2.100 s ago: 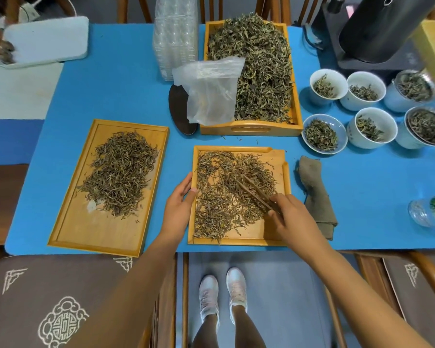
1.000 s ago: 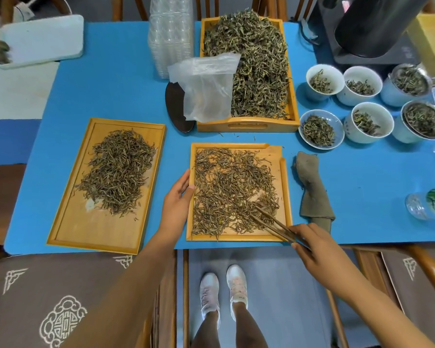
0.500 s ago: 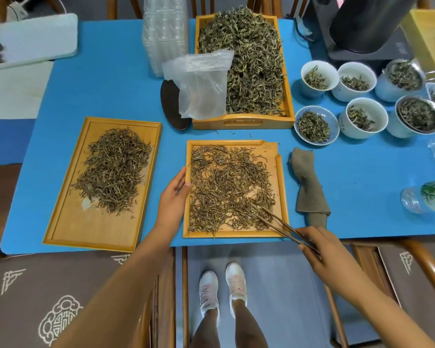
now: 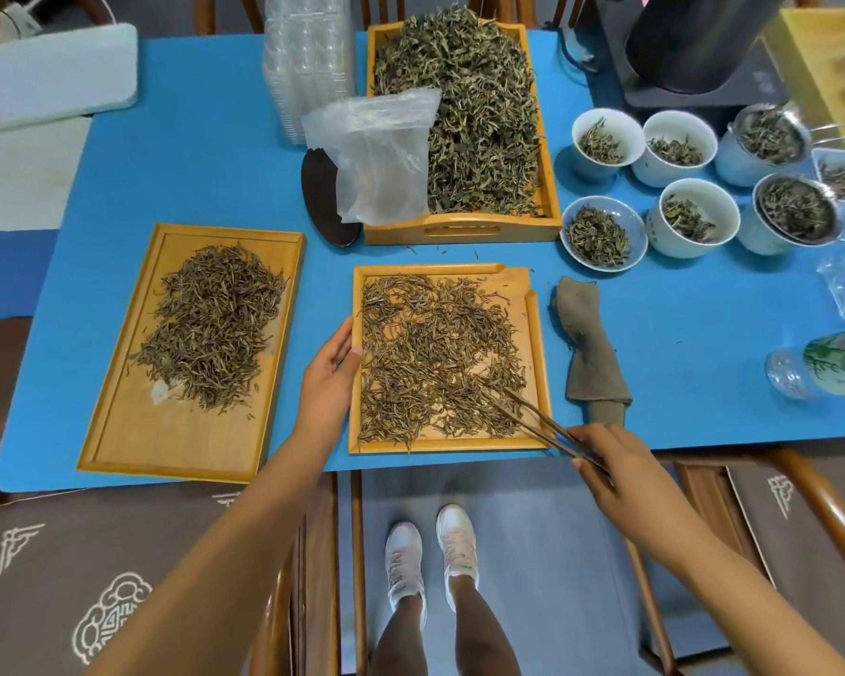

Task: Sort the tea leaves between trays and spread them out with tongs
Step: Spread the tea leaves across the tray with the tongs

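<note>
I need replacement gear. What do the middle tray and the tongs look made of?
Middle tray: pale wood or bamboo, smooth honey finish with faint grain. Tongs, pinched by the right hand: darker brown, matte, probably wood or bamboo; too thin to tell.

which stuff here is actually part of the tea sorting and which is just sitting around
In use: tongs in the right hand; middle tray, steadied by the left hand; left tray; big tray.

Lying about: folded cloth, plastic bag, cups, glass bottle.
</note>
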